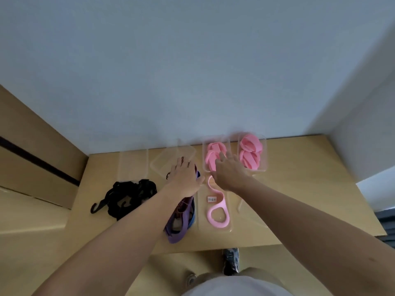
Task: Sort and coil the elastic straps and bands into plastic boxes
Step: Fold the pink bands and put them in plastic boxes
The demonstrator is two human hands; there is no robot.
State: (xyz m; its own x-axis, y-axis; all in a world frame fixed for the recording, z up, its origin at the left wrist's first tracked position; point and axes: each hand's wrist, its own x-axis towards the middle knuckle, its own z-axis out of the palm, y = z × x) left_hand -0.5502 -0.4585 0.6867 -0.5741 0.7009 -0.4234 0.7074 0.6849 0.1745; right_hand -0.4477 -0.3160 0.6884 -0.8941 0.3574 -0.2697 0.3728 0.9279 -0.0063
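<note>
My left hand (184, 175) lies flat with spread fingers on a pile of dark red and purple straps (183, 218) in the table's middle. My right hand (228, 171) reaches with straight fingers to the near edge of a clear box of light pink coiled bands (213, 155). A second clear box (252, 153) to the right holds darker pink coiled bands. Below my right hand a pink band (217, 212) lies stretched in a clear tray with a small white label (212, 199). A tangle of black hooked straps (128, 196) sits at the left.
Two clear boxes (133, 165) (168, 159) stand at the back left of the wooden table (299, 189), against the pale wall. Another clear tray (252, 212) lies at the right. Wooden furniture adjoins on the left. My shoes (230, 261) show below the table's front edge.
</note>
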